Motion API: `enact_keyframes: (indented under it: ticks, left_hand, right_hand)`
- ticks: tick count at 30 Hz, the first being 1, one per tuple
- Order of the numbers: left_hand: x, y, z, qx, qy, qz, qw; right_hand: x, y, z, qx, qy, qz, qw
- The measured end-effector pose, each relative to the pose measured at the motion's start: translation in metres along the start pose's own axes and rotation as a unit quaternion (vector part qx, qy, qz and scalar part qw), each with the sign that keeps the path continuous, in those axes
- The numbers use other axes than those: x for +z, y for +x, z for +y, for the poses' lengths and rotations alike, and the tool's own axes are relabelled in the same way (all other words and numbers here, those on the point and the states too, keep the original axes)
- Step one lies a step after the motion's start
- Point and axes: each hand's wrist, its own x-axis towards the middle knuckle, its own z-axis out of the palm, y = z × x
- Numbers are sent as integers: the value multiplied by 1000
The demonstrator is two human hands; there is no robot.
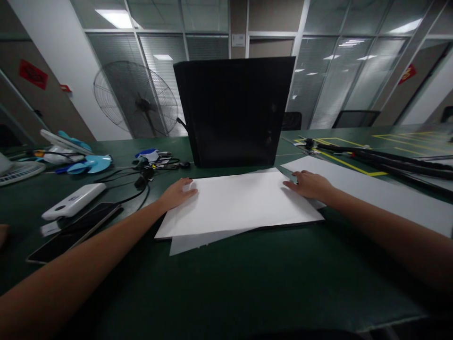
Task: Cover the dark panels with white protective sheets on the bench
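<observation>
1. A white device [74,201] lies on the counter [247,283], beside a dark phone [76,232].
2. The left hand [178,194] rests at the white sheet's left edge, fingers parted, gripping nothing.
3. The white sheet [237,203] lies flat between both hands (another sheet [198,242] pokes out beneath), before an upright black panel [235,113].
4. The right hand [307,184] touches its right edge, fingers loosely spread, gripping nothing.
5. Larger white paper [375,193] lies farther right.

No legible txt or nos.
</observation>
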Motion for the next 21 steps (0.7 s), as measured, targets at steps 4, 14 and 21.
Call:
enact_keyframes:
  ticks: [4,14,21]
  left_hand:
    - [4,2,-1,0,-28,11,1000]
    - [3,1,3,-34,-64,17,997]
    - [3,2,2,-31,-35,21,999]
  right_hand:
    - [3,4,1,18,9,-33,999]
    - [-2,14,16,-12,33,-49,998]
    - [7,17,17,2,30,-50,998]
